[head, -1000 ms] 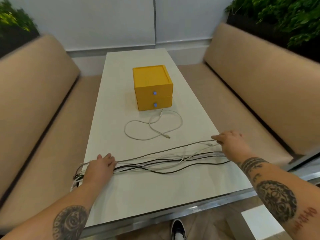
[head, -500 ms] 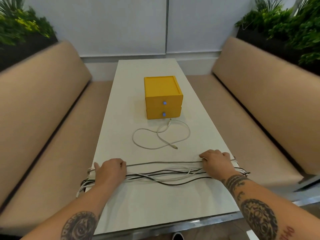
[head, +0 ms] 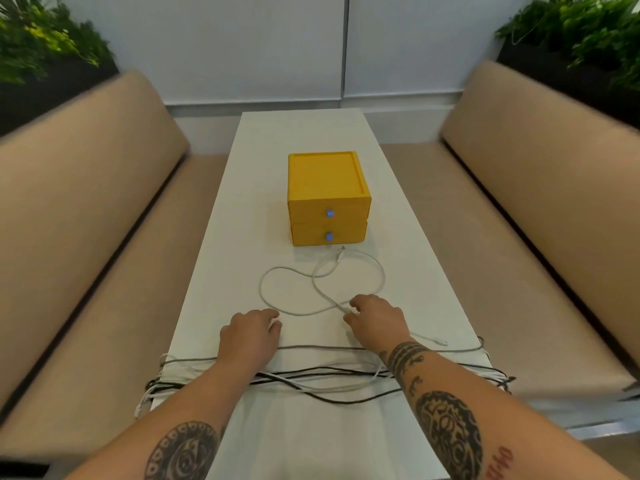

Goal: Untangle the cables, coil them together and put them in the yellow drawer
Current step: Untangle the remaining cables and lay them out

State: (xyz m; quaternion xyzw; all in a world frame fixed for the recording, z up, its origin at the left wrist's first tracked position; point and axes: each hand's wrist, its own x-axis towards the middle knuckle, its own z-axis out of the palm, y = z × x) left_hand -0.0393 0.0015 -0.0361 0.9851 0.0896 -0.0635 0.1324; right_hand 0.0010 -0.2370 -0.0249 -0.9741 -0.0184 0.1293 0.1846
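Right hand (head: 375,322) sits at the near crossing of the loose white cable (head: 346,271), fingers curled around its end — looks like a pinch, contact partly hidden. Left hand (head: 251,332) rests flat on the table (head: 242,209), fingers together, holding nothing. Best bet: lift that end clear of the loop and feed it through before pulling, or it tightens. Straightened cable bundle (head: 325,379) lies across the table under both forearms, ends hanging off either edge. Yellow drawer unit (head: 327,199) — both drawers closed — stands just beyond the loop.
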